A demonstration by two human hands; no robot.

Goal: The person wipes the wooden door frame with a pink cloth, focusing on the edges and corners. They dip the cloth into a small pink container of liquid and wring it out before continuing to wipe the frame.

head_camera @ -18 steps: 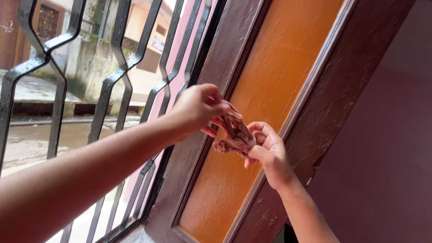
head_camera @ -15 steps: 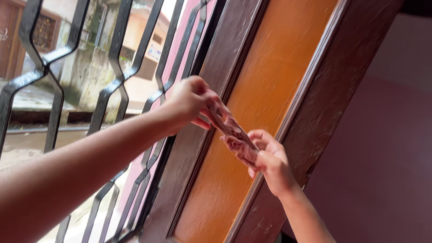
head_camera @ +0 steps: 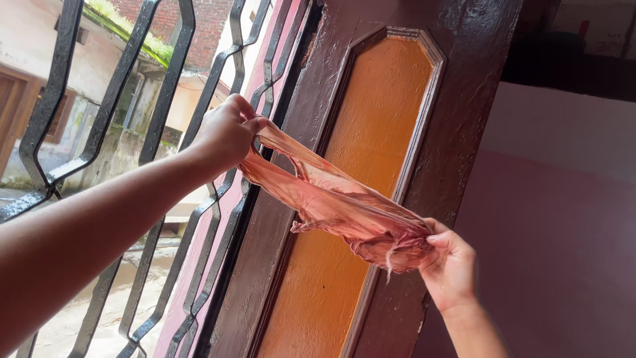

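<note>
- The left hand [head_camera: 228, 132] has drawn away toward ten o'clock; earlier it sat close to the right hand, almost touching it, and now the two are well apart.
- The right hand [head_camera: 450, 265] has dropped toward four o'clock and sits lower against the dark brown frame [head_camera: 457, 132].
- The pink cloth [head_camera: 338, 205], earlier a small crumpled wad pinched between both hands, is now pulled out into a long, taut band running from ten o'clock down to four o'clock.
- The view has tilted upward: the arched top of the orange door panel [head_camera: 377, 119] now shows, as does more of the black window grille [head_camera: 165, 86].
</note>
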